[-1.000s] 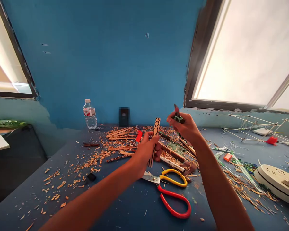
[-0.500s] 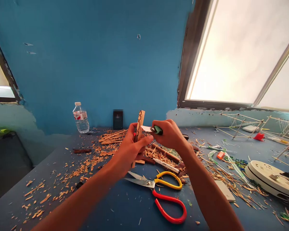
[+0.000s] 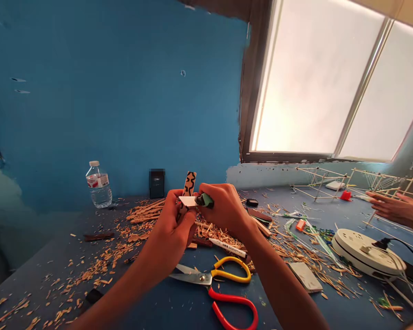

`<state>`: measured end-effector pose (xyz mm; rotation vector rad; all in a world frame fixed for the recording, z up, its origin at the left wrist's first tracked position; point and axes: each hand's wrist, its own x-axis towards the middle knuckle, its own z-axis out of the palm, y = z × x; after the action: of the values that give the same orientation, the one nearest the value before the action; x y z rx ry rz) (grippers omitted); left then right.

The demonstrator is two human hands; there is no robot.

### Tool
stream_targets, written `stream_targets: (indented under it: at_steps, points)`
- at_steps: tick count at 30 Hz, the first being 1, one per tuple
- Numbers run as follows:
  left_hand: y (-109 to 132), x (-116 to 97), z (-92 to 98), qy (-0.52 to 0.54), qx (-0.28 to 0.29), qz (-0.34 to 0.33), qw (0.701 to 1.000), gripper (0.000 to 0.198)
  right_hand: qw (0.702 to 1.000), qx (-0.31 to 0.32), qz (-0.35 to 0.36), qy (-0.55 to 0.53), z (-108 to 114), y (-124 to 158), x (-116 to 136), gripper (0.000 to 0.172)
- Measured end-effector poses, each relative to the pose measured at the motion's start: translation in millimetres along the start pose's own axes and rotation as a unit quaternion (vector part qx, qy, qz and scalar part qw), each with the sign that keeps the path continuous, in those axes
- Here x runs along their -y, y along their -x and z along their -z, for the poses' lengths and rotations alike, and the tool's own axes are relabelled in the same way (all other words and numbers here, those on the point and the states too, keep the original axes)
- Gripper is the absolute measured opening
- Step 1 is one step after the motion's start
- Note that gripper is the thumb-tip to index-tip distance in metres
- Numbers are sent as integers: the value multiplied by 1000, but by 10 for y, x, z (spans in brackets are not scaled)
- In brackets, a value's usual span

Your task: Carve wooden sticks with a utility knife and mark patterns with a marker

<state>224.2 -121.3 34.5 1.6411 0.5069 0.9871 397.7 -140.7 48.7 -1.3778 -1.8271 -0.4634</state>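
Observation:
My left hand point(image 3: 175, 224) is closed around a flat wooden strip point(image 3: 190, 182) held upright, its face marked with a wavy black line. In my right hand point(image 3: 223, 206) is a green utility knife point(image 3: 205, 200), its blade pointing left across the front of the strip, close to my left fingers. The lower part of the strip is hidden by my hand. Below my hands lie scissors point(image 3: 203, 278) with one yellow and one red handle. A white marker point(image 3: 228, 248) rests among wood shavings just behind them.
At the left stands a water bottle point(image 3: 99, 185); a dark box point(image 3: 157, 184) leans by the wall. Carved wood pieces point(image 3: 146, 211) lie behind my hands. On the right are a round power strip point(image 3: 366, 256), stick frames point(image 3: 321, 183) and another person's hand point(image 3: 397, 208).
The view has swung to the right, bringing another person's hand in. The knife blade has moved from the strip's right edge to across its front, and the strip's marked face has turned toward me.

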Motion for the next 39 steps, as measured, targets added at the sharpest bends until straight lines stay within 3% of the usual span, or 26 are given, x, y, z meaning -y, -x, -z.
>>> stream_targets:
  at_steps: [6, 16, 33, 39]
  points:
    - [-2, 32, 11, -16, -18, -36, 999, 28, 1000, -11, -11, -7, -77, 7, 77, 7]
    - [76, -25, -37, -49, -52, -82, 994, 27, 998, -54, 0, -33, -105, 23, 179, 24]
    - [290, -182, -141, -45, -62, -124, 989, 21, 996, -71, 21, -45, 164, 100, 417, 21]
    - [270, -160, -171, -73, -101, -145, 982, 15, 996, -76, -42, 15, 165, 106, 473, 13]
